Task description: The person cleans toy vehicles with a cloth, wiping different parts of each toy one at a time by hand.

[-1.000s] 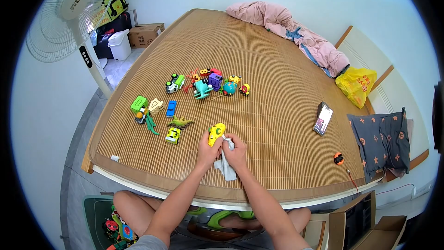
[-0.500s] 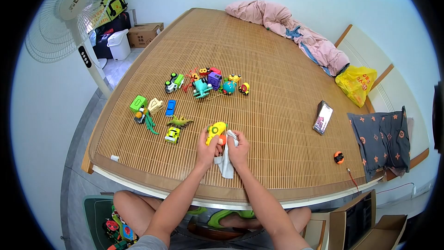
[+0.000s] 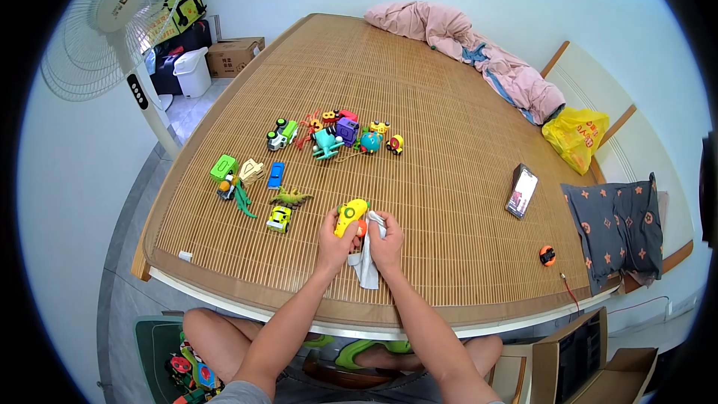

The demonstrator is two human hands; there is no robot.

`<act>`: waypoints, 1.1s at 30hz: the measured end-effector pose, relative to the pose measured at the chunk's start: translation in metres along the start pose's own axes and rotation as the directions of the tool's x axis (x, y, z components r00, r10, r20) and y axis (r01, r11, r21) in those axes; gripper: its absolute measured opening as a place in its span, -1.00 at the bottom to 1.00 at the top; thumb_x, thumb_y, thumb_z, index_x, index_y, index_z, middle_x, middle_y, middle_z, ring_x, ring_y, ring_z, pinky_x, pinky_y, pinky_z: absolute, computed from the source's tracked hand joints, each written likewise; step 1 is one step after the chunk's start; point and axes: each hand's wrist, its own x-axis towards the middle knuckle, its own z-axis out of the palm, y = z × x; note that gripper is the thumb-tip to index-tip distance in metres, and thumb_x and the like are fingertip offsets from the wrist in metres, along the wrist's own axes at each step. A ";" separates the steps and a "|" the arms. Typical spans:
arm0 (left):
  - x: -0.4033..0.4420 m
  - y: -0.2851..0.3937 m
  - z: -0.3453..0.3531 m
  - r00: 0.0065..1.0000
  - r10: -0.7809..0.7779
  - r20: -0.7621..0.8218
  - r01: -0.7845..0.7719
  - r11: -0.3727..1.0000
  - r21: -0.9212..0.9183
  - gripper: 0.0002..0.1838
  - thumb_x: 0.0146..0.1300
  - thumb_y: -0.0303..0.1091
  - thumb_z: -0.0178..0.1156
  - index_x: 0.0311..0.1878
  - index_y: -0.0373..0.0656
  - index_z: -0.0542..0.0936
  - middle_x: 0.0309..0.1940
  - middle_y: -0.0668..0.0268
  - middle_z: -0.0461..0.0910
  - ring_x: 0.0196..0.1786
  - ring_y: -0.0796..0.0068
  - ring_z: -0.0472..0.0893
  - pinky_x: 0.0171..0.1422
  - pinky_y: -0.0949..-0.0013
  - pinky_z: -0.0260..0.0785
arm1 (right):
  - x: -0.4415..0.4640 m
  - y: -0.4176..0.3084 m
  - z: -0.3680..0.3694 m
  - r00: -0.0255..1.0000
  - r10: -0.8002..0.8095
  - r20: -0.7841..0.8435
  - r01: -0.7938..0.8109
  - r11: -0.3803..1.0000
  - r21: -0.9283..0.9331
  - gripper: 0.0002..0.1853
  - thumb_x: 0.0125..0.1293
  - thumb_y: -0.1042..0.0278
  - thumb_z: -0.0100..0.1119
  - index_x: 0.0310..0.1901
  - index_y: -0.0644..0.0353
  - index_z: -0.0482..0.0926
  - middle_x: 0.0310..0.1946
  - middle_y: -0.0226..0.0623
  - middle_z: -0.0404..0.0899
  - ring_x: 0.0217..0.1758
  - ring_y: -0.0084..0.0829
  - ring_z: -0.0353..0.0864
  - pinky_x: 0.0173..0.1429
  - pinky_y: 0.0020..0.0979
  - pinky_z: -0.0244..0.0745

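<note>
Near the front edge of the bed, my left hand (image 3: 333,241) is closed around a yellow toy (image 3: 351,215) with green and orange parts. Its exact kind I cannot make out. Beside it, my right hand (image 3: 387,242) grips a white cloth (image 3: 366,268), whose loose end hangs down onto the bamboo mat (image 3: 449,254). The cloth's upper part touches or nearly touches the toy's right side. To the left of my hands lie a yellow-green toy car (image 3: 279,219), a green toy dinosaur (image 3: 291,197) and a blue toy car (image 3: 276,175).
Farther back sits a cluster of toys, including a teal toy plane (image 3: 326,144) and a purple block (image 3: 346,131). A phone (image 3: 523,191) leans at the right, near an orange-black round object (image 3: 548,256). Below left stands a green bin (image 3: 153,359) of toys; a fan (image 3: 120,7) is far left.
The yellow toy has turned and shifted slightly to the right in my left hand. My right hand and the cloth have hardly moved.
</note>
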 end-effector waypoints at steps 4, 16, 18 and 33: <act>0.000 -0.001 -0.001 0.999 -0.027 -0.037 0.025 0.998 -0.049 -0.69 0.33 -0.43 0.13 0.10 -0.25 0.37 -0.45 0.34 0.55 -0.58 0.70 0.48 -0.60 0.63 0.28 | 0.001 0.006 0.000 0.999 0.011 -0.036 -0.009 0.999 0.049 -0.80 0.32 0.44 0.09 -0.07 0.32 0.53 -0.30 -0.24 0.62 -0.21 -0.52 0.59 -0.12 -0.44 0.49; -0.003 0.007 -0.001 0.999 -0.039 0.002 0.039 0.989 -0.141 -0.65 0.39 -0.30 0.07 0.16 -0.25 0.39 -0.40 0.36 0.55 -0.55 0.69 0.49 -0.54 0.61 0.32 | 0.001 -0.001 -0.001 0.999 -0.014 -0.045 0.012 0.999 -0.038 -0.79 0.33 0.44 0.11 -0.03 0.28 0.53 -0.25 -0.21 0.63 -0.16 -0.41 0.63 -0.07 -0.39 0.52; -0.004 0.009 0.001 1.000 -0.023 0.012 0.024 0.990 -0.142 -0.64 0.40 -0.27 0.04 0.17 -0.26 0.39 -0.38 0.36 0.55 -0.54 0.68 0.50 -0.51 0.59 0.33 | 0.000 -0.001 -0.001 0.999 -0.031 0.019 0.032 0.998 -0.061 -0.78 0.32 0.45 0.13 -0.03 0.28 0.55 -0.25 -0.20 0.64 -0.18 -0.40 0.64 -0.07 -0.39 0.53; 0.004 -0.021 -0.005 0.998 0.054 0.014 -0.054 0.998 -0.028 -0.60 0.51 -0.11 -0.08 0.15 -0.25 0.42 -0.17 0.39 0.53 -0.20 0.72 0.48 -0.16 0.57 0.36 | -0.003 -0.008 -0.003 0.970 -0.063 0.236 0.087 0.991 -0.097 -0.76 0.22 0.44 0.26 -0.08 0.29 0.63 -0.26 -0.28 0.68 -0.20 -0.57 0.63 -0.09 -0.49 0.53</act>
